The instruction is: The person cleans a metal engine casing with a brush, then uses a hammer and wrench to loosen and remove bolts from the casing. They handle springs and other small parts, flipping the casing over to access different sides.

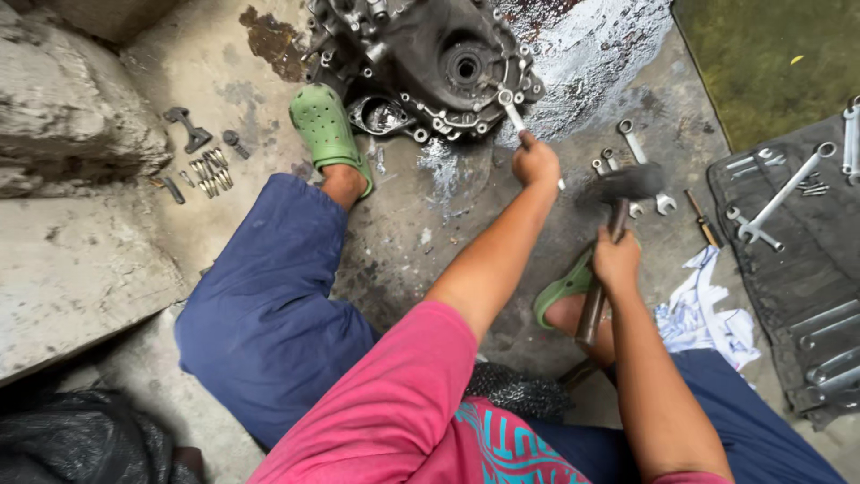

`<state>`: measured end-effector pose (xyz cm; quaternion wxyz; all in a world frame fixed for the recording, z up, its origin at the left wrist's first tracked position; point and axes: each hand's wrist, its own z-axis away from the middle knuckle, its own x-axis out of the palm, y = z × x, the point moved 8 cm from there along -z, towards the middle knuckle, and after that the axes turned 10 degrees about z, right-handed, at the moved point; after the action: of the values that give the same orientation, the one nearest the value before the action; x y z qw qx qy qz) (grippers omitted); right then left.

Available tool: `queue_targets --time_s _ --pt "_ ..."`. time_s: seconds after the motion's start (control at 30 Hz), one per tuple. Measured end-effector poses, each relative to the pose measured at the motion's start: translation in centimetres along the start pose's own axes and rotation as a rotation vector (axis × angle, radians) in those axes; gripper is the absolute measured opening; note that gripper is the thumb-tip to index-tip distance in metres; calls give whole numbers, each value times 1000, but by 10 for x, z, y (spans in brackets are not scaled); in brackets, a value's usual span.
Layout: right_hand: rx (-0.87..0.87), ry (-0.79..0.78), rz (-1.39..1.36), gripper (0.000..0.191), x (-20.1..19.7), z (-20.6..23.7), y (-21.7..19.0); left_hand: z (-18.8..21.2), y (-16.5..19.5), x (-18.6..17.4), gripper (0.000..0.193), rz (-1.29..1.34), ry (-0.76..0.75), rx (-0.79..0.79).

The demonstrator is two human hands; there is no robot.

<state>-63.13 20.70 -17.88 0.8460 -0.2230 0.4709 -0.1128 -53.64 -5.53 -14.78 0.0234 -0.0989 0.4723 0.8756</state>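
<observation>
A dark, greasy engine casing [430,63] lies on the wet concrete floor [421,224] at the top of the view, straight ahead of the seated person. The left hand [536,163] is closed around the handle of a ring spanner [512,111], whose ring end sits on a bolt at the casing's lower right edge. Just to the right, the right hand [616,260] grips the shaft of a hammer [618,202]; its dark head is blurred and hangs near the spanner handle, apart from it. Behind the hammer head a few loose spanners [638,148] lie on the floor. A green clog [327,133] on the person's left foot rests against the casing's lower left corner, and a second green clog [563,289] shows beneath the right forearm. A crumpled white rag [708,314] lies near the right knee. Further right, a dark mat [788,269] holds more spanners, with a long cross-ended wrench [784,195] lying diagonally across it. Well off to the left, beside a rough stone block [72,116], a small cluster of bolts [210,170] and metal bits sits on the floor.
</observation>
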Motion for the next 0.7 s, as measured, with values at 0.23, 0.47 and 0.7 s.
queue_targets --time_s 0.23,0.47,0.7 --pt "-134 14 393 54 26 -9 -61 5 20 52 74 79 92 -50" --pt "-233 -86 431 66 65 8 -90 -11 -1 74 76 384 -324 -254" --pt "-94 244 -705 48 37 -23 -119 -23 -1 69 71 116 -745 -340"
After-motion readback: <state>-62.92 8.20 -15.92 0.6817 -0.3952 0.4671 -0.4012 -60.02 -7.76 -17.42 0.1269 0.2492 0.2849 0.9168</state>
